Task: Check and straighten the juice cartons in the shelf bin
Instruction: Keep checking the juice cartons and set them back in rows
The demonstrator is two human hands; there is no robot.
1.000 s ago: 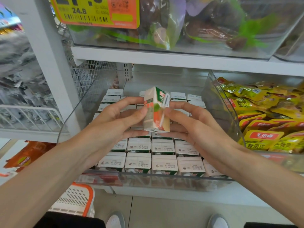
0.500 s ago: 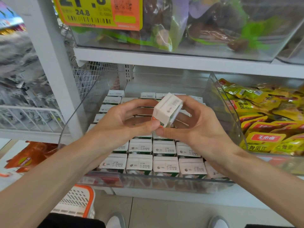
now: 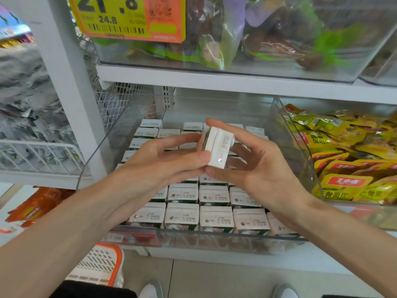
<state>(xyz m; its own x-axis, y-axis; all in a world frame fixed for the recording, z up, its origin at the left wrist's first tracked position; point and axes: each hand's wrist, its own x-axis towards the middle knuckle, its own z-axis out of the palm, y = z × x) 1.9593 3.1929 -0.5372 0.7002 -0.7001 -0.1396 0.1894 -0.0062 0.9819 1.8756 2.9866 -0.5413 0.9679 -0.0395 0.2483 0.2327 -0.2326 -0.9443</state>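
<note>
Both grips close on one small white juice carton (image 3: 218, 148), left hand (image 3: 160, 166) at nine o'clock, right hand (image 3: 261, 171) at three, above the clear plastic shelf bin (image 3: 214, 240) of upright cartons (image 3: 213, 195).

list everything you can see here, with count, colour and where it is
held carton: one, white top facing the camera, between both hands above the bin
juice cartons: several rows, exact count hidden by the hands, white tops, standing in the bin
clear bin: one, transparent, middle shelf
yellow snack packs: many, yellow and red, bin to the right
price tag: one, yellow and orange, upper bin front
bagged goods: several, brown and green, upper bin
basket: one, white with orange rim, floor at lower left
left hand: one, gripping the held carton
right hand: one, gripping the held carton
</note>
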